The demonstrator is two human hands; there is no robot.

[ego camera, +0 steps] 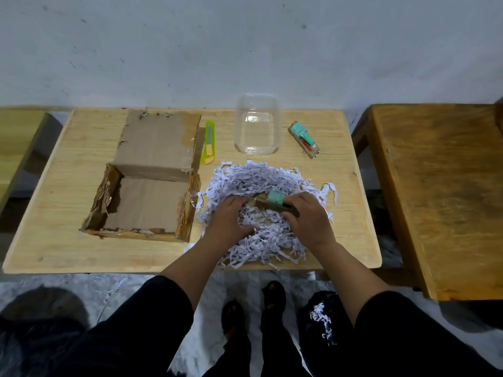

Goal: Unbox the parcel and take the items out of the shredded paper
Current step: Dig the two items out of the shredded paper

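Observation:
A heap of white shredded paper (pixel 261 183) lies on the wooden table (pixel 68 254), right of the opened cardboard box (pixel 147 202), whose inside shows bare cardboard. My right hand (pixel 307 216) grips a small teal and brown item (pixel 275 201) just above the shreds. My left hand (pixel 231 216) rests palm down in the paper, its fingertips close to the item's left end. A second teal item on a brown card (pixel 303 138) lies at the back right of the table.
A clear plastic container (pixel 257 125) stands behind the paper heap. A green utility knife (pixel 208 142) lies between the container and the box flap. A darker wooden table (pixel 435 186) stands at the right. Paper shreds lie on the floor by my feet.

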